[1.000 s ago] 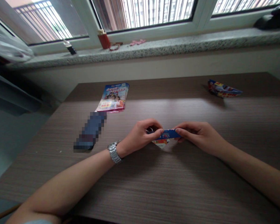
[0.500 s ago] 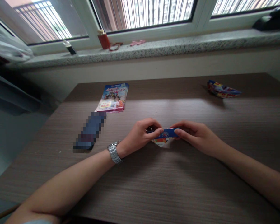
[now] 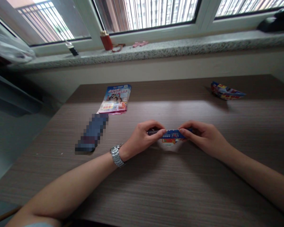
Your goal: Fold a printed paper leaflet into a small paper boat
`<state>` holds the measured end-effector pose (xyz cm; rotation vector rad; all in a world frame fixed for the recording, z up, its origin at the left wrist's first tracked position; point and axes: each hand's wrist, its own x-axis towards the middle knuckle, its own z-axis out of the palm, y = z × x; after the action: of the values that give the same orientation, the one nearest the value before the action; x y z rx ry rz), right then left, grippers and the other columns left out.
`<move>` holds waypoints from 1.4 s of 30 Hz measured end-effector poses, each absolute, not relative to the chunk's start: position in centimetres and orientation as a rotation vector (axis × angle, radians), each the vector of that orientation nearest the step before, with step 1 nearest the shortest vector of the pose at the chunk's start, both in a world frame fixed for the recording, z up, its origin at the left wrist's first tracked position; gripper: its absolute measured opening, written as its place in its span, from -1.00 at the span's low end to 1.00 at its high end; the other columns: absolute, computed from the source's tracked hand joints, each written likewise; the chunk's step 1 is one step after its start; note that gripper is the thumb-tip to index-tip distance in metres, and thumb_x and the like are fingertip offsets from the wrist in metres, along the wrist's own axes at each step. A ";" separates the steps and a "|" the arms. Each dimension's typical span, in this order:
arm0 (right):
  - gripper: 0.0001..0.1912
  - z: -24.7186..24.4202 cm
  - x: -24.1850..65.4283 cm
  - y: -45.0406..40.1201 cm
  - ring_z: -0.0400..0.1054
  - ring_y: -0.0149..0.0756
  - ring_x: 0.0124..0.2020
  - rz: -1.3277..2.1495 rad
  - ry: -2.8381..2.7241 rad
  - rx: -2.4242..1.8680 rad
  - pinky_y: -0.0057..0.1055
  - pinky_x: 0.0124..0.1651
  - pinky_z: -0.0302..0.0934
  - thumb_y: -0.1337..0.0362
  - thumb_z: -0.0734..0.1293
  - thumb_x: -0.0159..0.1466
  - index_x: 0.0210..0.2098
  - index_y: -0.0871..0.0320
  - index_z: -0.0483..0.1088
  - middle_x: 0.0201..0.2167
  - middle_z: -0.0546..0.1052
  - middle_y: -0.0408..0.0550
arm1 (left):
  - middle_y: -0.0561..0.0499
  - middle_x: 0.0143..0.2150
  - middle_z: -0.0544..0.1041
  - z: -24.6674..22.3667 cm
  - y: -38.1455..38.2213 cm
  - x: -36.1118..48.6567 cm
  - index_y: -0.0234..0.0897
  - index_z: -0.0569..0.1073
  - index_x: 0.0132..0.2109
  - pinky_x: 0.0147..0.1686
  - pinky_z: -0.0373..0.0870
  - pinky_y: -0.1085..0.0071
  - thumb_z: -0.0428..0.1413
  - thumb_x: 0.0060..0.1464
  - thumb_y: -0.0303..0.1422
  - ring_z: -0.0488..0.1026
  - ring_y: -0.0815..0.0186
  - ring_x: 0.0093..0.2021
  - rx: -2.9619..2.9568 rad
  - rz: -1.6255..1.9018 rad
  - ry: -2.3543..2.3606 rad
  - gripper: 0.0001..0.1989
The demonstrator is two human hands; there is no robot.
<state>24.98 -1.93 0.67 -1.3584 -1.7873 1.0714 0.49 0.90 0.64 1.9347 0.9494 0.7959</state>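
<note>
The brown tabletop (image 3: 191,195) fills most of the frame; its far edge runs nearly level across the upper middle, and its left edge slants down to the lower left. Along the top, the speckled windowsill (image 3: 180,45) crosses the frame, with a strip of pale wall (image 3: 161,67) below it. At centre, the left hand (image 3: 148,134) and right hand (image 3: 201,134) are well inside every table edge, with broad room on the wood both below and above them. A stack of flyers (image 3: 117,99), upper left of centre, lies near the far edge; a pixelated dark object (image 3: 92,132) lies just below it. At upper right, a folded printed piece (image 3: 227,91) sits near the far edge, well apart from the right hand. The blue-banded paper (image 3: 170,135) is at centre, pinched between thumb and fingers of both hands. A silver watch (image 3: 117,155) rings the left wrist.
</note>
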 end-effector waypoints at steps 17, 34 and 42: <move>-0.74 0.6 24.5 -2.0 0.52 -0.23 -0.33 0.913 -1.918 -1.312 -0.36 -0.27 0.37 0.04 0.33 0.33 -0.26 0.07 0.54 -0.34 0.64 -0.10 | 0.00 -0.24 0.60 0.8 0.5 1.0 -0.34 0.56 -0.18 -0.25 0.36 0.51 0.16 0.26 -0.25 0.48 0.37 -0.26 1.890 0.781 0.967 -0.78; -0.76 0.6 25.2 -1.8 0.49 -0.26 -0.38 0.831 -1.925 -1.326 -0.37 -0.31 0.34 0.07 0.32 0.34 -0.27 0.09 0.52 -0.38 0.63 -0.11 | -0.03 -0.27 0.59 0.4 0.9 0.7 -0.36 0.56 -0.19 -0.28 0.38 0.51 0.15 0.26 -0.23 0.47 0.38 -0.28 1.804 0.825 0.963 -0.76; -0.72 0.4 25.6 -1.4 0.49 -0.23 -0.36 0.845 -1.902 -1.356 -0.33 -0.29 0.33 0.02 0.33 0.32 -0.27 0.09 0.52 -0.37 0.63 -0.09 | -0.06 -0.22 0.65 0.3 1.3 0.5 -0.35 0.62 -0.16 -0.23 0.43 0.49 0.18 0.23 -0.18 0.53 0.34 -0.24 1.668 0.782 0.960 -0.71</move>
<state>25.56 -1.45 0.41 -1.3561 -1.9021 0.8451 0.49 1.28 0.26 1.6681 0.9602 0.7823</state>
